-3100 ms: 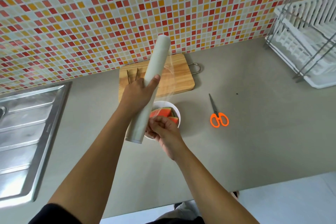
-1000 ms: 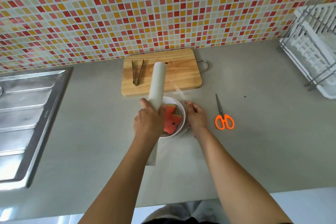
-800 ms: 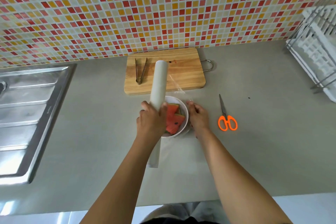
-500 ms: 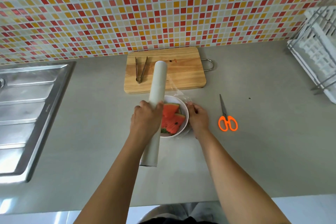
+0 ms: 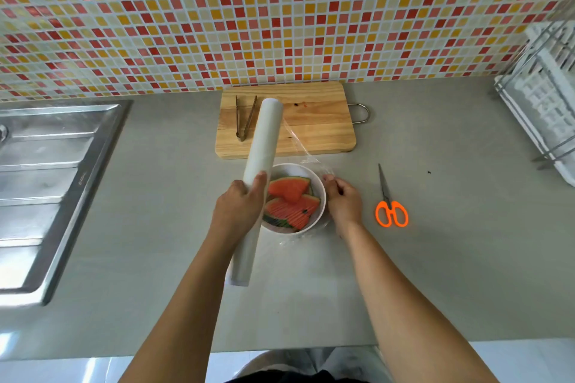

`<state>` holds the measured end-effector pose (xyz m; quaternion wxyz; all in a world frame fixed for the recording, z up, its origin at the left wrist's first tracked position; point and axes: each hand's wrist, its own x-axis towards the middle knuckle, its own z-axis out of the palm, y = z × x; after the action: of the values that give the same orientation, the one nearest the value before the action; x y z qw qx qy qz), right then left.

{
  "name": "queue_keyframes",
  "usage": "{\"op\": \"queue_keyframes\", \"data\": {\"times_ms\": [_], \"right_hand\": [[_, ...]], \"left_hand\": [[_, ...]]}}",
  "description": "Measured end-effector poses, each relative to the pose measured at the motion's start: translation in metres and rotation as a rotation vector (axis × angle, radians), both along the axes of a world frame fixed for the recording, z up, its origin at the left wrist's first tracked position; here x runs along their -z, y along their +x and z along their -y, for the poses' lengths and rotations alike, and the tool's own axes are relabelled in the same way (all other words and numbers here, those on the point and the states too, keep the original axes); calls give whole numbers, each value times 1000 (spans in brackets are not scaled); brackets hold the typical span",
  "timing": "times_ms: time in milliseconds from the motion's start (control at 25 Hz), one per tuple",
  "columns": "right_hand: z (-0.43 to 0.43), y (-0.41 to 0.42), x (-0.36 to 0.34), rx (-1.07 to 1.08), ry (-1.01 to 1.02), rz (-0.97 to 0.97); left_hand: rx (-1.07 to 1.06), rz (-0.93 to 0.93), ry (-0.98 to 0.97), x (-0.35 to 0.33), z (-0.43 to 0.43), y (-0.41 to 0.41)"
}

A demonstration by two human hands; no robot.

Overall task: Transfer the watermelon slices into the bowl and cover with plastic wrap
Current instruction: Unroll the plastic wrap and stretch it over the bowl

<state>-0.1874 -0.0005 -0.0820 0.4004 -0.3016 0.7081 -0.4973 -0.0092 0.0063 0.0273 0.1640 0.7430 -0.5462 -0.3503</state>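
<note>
The white bowl (image 5: 292,168) stands on the grey countertop (image 5: 466,258), about midway between its left and right edges and nearer the back edge than the front. Inside it lie the watermelon slices (image 5: 289,191), red flesh up, with green rind showing at the near side.

The left hand (image 5: 238,211) is wrapped around the middle of the roll of plastic wrap (image 5: 263,140) and holds it over the bowl's left rim. The roll's far end reaches over the cutting board (image 5: 317,121) and its near end points toward the front edge. A clear film (image 5: 311,160) runs from the roll across the bowl to the right. There the right hand (image 5: 343,202) sits against the bowl's right rim, its curled fingertips pinching the crumpled edge of the film.

The cutting board lies against the back edge, just behind the bowl, with metal tongs (image 5: 244,118) on its left part. Orange-handled scissors (image 5: 390,211) lie on the countertop to the right of the right hand, apart from it. A steel sink (image 5: 46,180) takes up the left edge, and a white dish rack (image 5: 544,96) stands at the back right corner.
</note>
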Motion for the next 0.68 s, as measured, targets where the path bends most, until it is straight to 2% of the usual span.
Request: {"op": "queue_keyframes", "data": {"times_ms": [120, 280, 440, 680], "right_hand": [[1, -1, -1, 6, 20, -21], [1, -1, -1, 28, 16, -50], [1, -2, -1, 21, 22, -65], [0, -3, -1, 23, 33, 39]], "left_hand": [[-26, -88, 21, 1, 1, 14], [36, -11, 31, 8, -3, 30], [-28, -6, -24, 19, -8, 33], [-71, -16, -68, 34, -12, 37]]}}
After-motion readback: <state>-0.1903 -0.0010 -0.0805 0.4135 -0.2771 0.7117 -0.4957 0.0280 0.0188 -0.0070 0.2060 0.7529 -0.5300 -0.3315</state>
